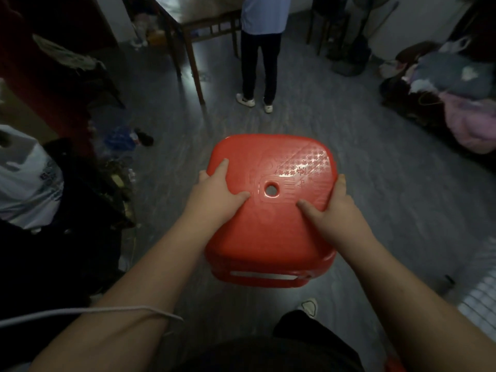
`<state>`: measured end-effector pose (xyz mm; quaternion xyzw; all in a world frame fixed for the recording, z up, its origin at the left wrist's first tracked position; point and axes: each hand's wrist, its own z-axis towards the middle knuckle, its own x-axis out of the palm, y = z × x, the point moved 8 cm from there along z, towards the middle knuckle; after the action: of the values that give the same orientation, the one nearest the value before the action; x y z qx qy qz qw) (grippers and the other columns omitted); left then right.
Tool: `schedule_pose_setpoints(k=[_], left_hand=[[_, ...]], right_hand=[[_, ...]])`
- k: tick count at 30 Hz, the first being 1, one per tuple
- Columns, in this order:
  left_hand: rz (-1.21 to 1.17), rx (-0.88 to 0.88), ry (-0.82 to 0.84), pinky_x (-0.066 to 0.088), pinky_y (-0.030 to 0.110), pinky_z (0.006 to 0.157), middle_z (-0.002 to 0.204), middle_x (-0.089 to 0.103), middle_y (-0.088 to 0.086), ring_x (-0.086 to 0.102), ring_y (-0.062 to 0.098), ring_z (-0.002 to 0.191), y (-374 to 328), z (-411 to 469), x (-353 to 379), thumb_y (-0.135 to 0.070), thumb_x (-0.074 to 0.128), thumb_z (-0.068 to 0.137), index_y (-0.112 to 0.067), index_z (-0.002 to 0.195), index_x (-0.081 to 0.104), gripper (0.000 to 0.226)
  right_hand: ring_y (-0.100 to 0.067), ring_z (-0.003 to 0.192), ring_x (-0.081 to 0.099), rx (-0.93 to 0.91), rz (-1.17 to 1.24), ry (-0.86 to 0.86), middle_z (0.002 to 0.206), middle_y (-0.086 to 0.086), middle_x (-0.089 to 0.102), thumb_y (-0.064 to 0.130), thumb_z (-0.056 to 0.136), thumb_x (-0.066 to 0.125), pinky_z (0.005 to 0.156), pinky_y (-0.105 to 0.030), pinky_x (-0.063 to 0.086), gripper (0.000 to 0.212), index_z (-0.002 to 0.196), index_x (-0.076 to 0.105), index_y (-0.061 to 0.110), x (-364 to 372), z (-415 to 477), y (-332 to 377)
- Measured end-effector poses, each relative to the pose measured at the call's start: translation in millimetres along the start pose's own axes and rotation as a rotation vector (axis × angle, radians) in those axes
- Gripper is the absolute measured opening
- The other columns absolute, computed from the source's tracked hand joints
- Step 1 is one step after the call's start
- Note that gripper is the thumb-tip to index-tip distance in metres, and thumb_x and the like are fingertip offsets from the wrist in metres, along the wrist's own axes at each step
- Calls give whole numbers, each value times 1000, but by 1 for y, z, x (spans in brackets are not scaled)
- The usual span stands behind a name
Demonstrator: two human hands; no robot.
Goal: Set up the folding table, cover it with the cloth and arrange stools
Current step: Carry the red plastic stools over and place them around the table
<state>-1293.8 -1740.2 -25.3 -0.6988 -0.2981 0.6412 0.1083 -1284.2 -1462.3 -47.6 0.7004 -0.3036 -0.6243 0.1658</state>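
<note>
- Above the floor [375, 170], mid-view — a red stool [268, 237], seat upward, between both hands.
- Left hand [214, 193] grips its left edge, thumb on the seat.
- Right hand [334, 209] grips the right edge — thumb likewise.
- Beyond, a person [259, 49] stands beside a table [209, 26].

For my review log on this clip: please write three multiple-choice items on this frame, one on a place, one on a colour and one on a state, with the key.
1. Where does the other person stand?
A. beside the wooden table
B. on a ladder
C. behind a door

2. What colour is the stool?
A. blue
B. red
C. white

3. How is the stool held?
A. one-handed
B. not at all
C. two-handed

Key: 1 A, their legs are next to the table's leg. 2 B, its seat is plainly red. 3 C, the left hand and right hand grip opposite edges, thumbs on top.
</note>
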Motion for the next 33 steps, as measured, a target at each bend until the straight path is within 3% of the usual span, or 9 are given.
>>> schedule_pose_setpoints(k=[17,33], left_hand=[[68,219,238,39,40,112,155,26,14,49,33,132,-266,153,180,-54,73,79,-36,157,16,98],[203,677,600,42,43,109,151,32,17,53,36,127,-497,270,338,-59,72,78,-34,156,16,99]], right_hand=[[-40,125,53,294,-9,-135,150,-18,37,72,81,58,97,-51,46,113,158,-10,24,-146,175,-180],[-38,129,51,754,75,-412,155,-15,36,81,70,56,104,-54,45,119,157,-4,26,-243,258,-300]])
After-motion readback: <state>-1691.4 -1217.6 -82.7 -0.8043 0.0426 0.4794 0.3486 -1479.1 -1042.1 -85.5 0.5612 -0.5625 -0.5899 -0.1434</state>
